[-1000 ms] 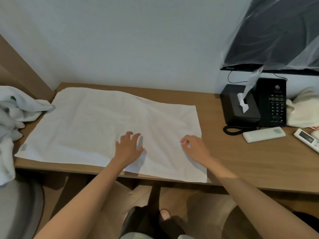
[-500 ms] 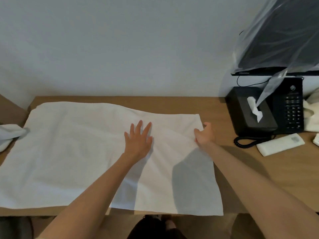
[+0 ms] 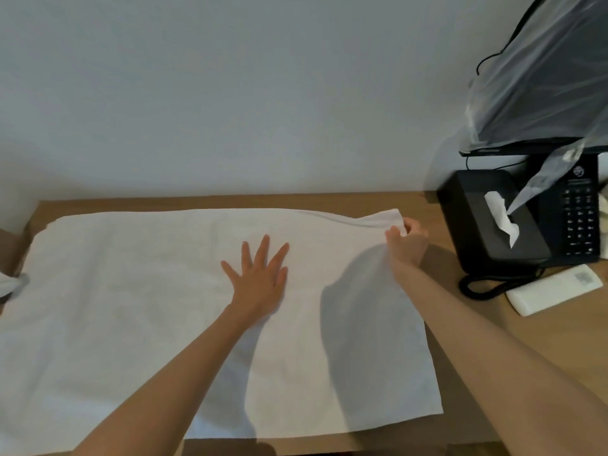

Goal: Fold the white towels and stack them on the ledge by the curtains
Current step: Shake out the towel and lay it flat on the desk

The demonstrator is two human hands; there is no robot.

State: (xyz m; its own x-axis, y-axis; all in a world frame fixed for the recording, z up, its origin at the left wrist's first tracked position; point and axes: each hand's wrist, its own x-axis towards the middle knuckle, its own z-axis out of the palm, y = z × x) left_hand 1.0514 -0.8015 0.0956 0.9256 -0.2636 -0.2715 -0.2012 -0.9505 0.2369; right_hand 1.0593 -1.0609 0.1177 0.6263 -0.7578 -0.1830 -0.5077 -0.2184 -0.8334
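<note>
**White rectangular cloth towel — a skewed fold is risked**

It is spread flat on the brown wooden desk. Its middle is pressed by the left hand, fingers spread; its far right corner is pinched by the right hand. If the press is eased, the cloth could be dragged askew — and the black tissue box nearby knocked.

Found white towel cropped by left edge, plastic-wrapped screen cropped by right edge, could not read phone keypad markings.
</note>
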